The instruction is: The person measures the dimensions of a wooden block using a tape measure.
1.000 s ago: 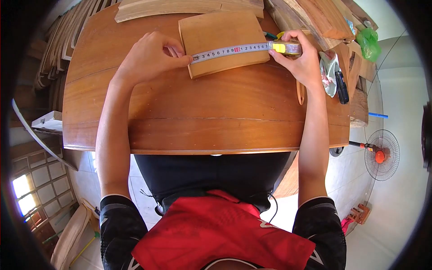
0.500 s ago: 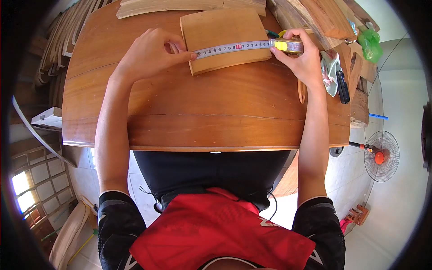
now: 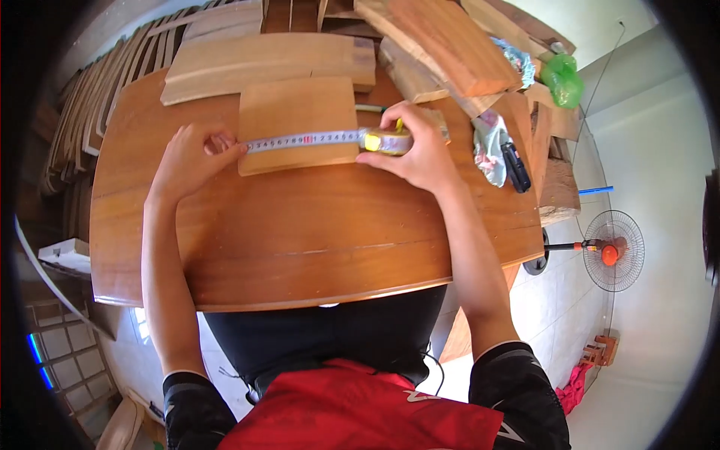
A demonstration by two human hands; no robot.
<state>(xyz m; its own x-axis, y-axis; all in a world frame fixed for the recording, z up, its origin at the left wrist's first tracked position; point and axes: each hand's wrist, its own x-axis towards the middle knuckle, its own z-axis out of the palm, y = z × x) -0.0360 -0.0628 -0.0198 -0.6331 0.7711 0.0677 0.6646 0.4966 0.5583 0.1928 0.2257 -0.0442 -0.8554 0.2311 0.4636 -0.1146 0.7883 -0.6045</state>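
Note:
A rectangular wooden board (image 3: pixel 296 105) lies flat on the brown wooden table (image 3: pixel 315 225). Across it, close to its near edge, runs the extended blade of a tape measure (image 3: pixel 386 142), its numbers facing up. My left hand (image 3: pixel 191 161) pinches the blade's end at the board's left edge. My right hand (image 3: pixel 420 154) grips the tape measure's case, yellow on top, just past the right edge. Part of the case is hidden by my fingers. A dark green, pen-like item (image 3: pixel 369 108) shows behind the case.
Behind the board lie a longer plank (image 3: pixel 262 64) and stacked thick wood pieces (image 3: pixel 450 45). On the right are a crumpled cloth or wrapper (image 3: pixel 490 146), a black tool (image 3: pixel 516 166) and a green plastic bag (image 3: pixel 562 79). A fan (image 3: pixel 611 253) stands beyond the table.
My view has tilted up and turned right, so the board and both hands appear lower and further left. The blade stays stretched over the board, with both hands still holding the tape measure.

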